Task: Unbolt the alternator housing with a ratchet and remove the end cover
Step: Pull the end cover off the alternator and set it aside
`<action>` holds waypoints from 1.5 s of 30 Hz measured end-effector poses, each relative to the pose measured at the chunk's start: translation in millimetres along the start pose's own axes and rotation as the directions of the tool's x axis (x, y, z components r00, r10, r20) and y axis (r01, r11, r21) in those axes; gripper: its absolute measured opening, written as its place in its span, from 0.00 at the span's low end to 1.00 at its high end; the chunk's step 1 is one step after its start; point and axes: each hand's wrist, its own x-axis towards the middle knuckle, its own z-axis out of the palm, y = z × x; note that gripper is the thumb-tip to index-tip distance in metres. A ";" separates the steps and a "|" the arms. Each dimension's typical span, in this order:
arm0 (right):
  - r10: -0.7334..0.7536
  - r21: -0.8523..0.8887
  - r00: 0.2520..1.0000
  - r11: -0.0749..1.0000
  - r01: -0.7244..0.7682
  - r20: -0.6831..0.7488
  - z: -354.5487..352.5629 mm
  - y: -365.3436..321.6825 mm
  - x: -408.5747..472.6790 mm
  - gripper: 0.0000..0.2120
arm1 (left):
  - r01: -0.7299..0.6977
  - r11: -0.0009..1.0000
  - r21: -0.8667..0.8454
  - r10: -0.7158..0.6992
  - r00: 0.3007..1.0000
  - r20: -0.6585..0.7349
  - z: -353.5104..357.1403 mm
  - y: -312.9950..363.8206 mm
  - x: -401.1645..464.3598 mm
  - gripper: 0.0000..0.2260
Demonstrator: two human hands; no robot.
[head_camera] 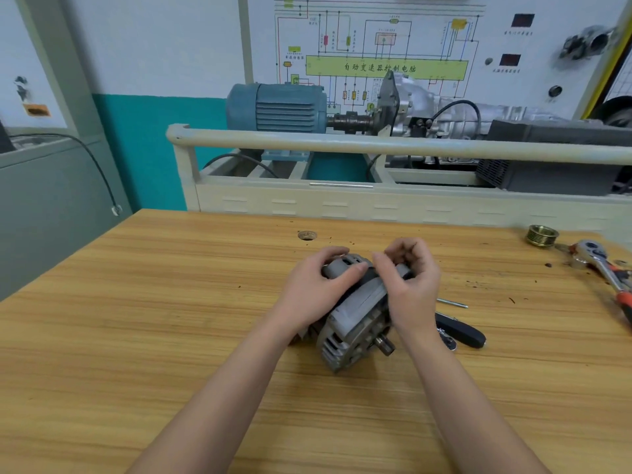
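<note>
A grey alternator point(355, 319) lies on its side in the middle of the wooden table point(171, 319), its bare shaft point(384, 345) pointing toward me and to the right. My left hand point(319, 289) grips the far left part of the housing, thumb across the top. My right hand point(410, 282) curls over the far right side of the housing, fingertips bent onto it. A ratchet point(605, 268) with an orange and grey handle lies at the table's right edge, away from both hands.
A brass-coloured pulley point(542, 235) stands at the far right by the ratchet head. A long thin bolt point(453, 303) and a black-handled tool point(461, 331) lie just right of the alternator. A hole point(306, 235) is in the tabletop. A training rig with a blue motor point(277, 107) stands behind.
</note>
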 end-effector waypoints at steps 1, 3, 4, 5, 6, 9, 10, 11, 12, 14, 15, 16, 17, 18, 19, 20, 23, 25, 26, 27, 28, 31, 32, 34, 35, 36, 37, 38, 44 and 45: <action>0.067 0.008 0.996 0.998 -0.068 0.050 -3.9 2.1 6.5 0.07 | 0.035 0.999 -0.016 -0.035 0.999 -0.029 0.2 -0.8 -3.7 0.25; 0.240 0.031 0.955 0.968 -0.249 0.173 -16.1 9.1 24.4 0.13 | 0.141 0.985 -0.100 -0.153 0.980 -0.125 2.0 -7.3 -12.3 0.28; 0.335 0.030 0.908 0.935 -0.354 0.250 -22.1 11.3 33.4 0.16 | 0.220 0.962 -0.161 -0.248 0.953 -0.176 3.3 -11.6 -16.7 0.28; 0.427 -0.011 0.840 0.893 -0.450 0.334 -26.7 13.6 39.9 0.18 | 0.307 0.925 -0.223 -0.352 0.913 -0.205 4.9 -15.1 -21.0 0.29; 0.510 -0.095 0.757 0.849 -0.520 0.408 -29.6 16.0 43.5 0.18 | 0.380 0.880 -0.284 -0.442 0.874 -0.203 7.6 -17.7 -25.1 0.31; 0.651 -0.276 0.560 0.743 -0.610 0.513 -28.5 20.7 43.0 0.15 | 0.449 0.773 -0.448 -0.556 0.820 -0.138 19.1 -15.3 -33.8 0.34; 0.657 -0.272 0.542 0.732 -0.625 0.524 -26.5 20.0 41.7 0.15 | 0.438 0.769 -0.466 -0.556 0.818 -0.148 22.0 -13.3 -34.4 0.35; 0.648 -0.258 0.552 0.739 -0.622 0.525 -25.2 18.9 41.0 0.16 | 0.424 0.772 -0.473 -0.551 0.818 -0.166 24.2 -11.9 -33.7 0.36; 0.631 -0.249 0.581 0.758 -0.603 0.514 -24.9 18.2 39.6 0.18 | 0.409 0.778 -0.478 -0.542 0.821 -0.180 25.6 -10.8 -32.9 0.34; 0.597 -0.216 0.654 0.793 -0.570 0.466 -26.5 19.2 35.6 0.19 | 0.365 0.776 -0.514 -0.513 0.840 -0.178 26.5 -8.7 -30.8 0.29; 0.587 -0.177 0.686 0.800 -0.574 0.429 -28.1 20.0 32.7 0.17 | 0.343 0.770 -0.538 -0.495 0.853 -0.164 27.0 -8.2 -29.8 0.28; 0.573 -0.135 0.720 0.810 -0.571 0.392 -30.8 21.3 29.3 0.15 | 0.328 0.763 -0.557 -0.479 0.865 -0.147 27.6 -8.4 -28.7 0.28; 0.553 -0.103 0.754 0.825 -0.556 0.354 -33.7 21.9 25.9 0.14 | 0.316 0.766 -0.560 -0.462 0.876 -0.138 27.9 -8.1 -27.1 0.30; 0.532 -0.089 0.784 0.841 -0.534 0.321 -36.6 22.2 22.4 0.15 | 0.315 0.778 -0.543 -0.450 0.883 -0.133 27.7 -7.8 -25.1 0.33; 0.506 -0.085 0.808 0.858 -0.506 0.302 -39.3 21.6 19.0 0.17 | 0.320 0.789 -0.524 -0.441 0.889 -0.122 26.9 -6.8 -23.2 0.35; 0.481 -0.087 0.827 0.874 -0.478 0.289 -41.2 21.0 16.0 0.22 | 0.332 0.791 -0.513 -0.438 0.894 -0.098 25.5 -5.2 -22.1 0.38; 0.402 -0.067 0.883 0.915 -0.398 0.245 -42.7 16.9 7.2 0.30 | 0.425 0.757 -0.497 -0.484 0.875 0.011 20.2 -4.4 -19.3 0.52; 0.327 -0.044 0.919 0.945 -0.325 0.218 -45.2 13.1 1.7 0.27 | 0.468 0.728 -0.502 -0.494 0.865 0.091 17.8 -7.1 -20.5 0.57; 0.291 -0.050 0.934 0.957 -0.287 0.209 -47.1 11.9 -0.3 0.25 | 0.465 0.723 -0.510 -0.473 0.872 0.126 16.3 -8.0 -21.7 0.57; 0.257 -0.068 0.945 0.966 -0.248 0.201 -48.7 10.6 -2.1 0.24 | 0.450 0.731 -0.512 -0.441 0.885 0.148 15.1 -8.5 -23.1 0.58; 0.230 -0.092 0.954 0.972 -0.216 0.190 -50.4 10.1 -3.7 0.22 | 0.428 0.750 -0.504 -0.409 0.899 0.155 14.8 -9.5 -24.4 0.58; 0.202 -0.145 0.972 0.972 -0.184 0.123 -50.7 10.4 -8.5 0.22 | 0.339 0.809 -0.480 -0.308 0.940 0.145 13.7 -11.1 -25.0 0.55; 0.210 -0.144 0.973 0.970 -0.196 0.091 -50.4 11.3 -11.2 0.22 | 0.313 0.818 -0.482 -0.280 0.949 0.143 14.0 -10.3 -24.9 0.53; 0.243 -0.128 0.969 0.963 -0.237 0.036 -51.3 13.8 -18.0 0.23 | 0.272 0.839 -0.471 -0.239 0.962 0.131 16.4 -7.5 -24.7 0.50; 0.265 -0.121 0.964 0.958 -0.261 0.021 -52.0 14.5 -20.4 0.24 | 0.255 0.852 -0.457 -0.224 0.967 0.121 17.9 -5.9 -24.4 0.49; 0.287 -0.111 0.958 0.952 -0.284 0.011 -52.7 15.3 -22.4 0.24 | 0.240 0.864 -0.443 -0.212 0.971 0.111 19.2 -4.1 -24.2 0.48; 0.310 -0.105 0.951 0.945 -0.308 -0.001 -53.2 16.1 -23.1 0.24 | 0.226 0.873 -0.432 -0.202 0.974 0.102 20.4 -2.4 -24.3 0.47; 0.330 -0.109 0.944 0.938 -0.330 -0.021 -53.6 17.6 -22.9 0.24 | 0.217 0.880 -0.422 -0.194 0.976 0.096 21.1 -1.0 -24.4 0.46; 0.468 -0.016 0.881 0.884 -0.468 0.068 -51.6 17.7 -20.3 0.17 | 0.152 0.914 -0.376 -0.123 0.987 0.102 17.7 -5.8 -33.0 0.43; 0.456 -0.018 0.887 0.890 -0.456 0.076 -51.9 16.4 -20.5 0.17 | 0.135 0.922 -0.362 -0.104 0.989 0.105 16.6 -7.2 -35.0 0.43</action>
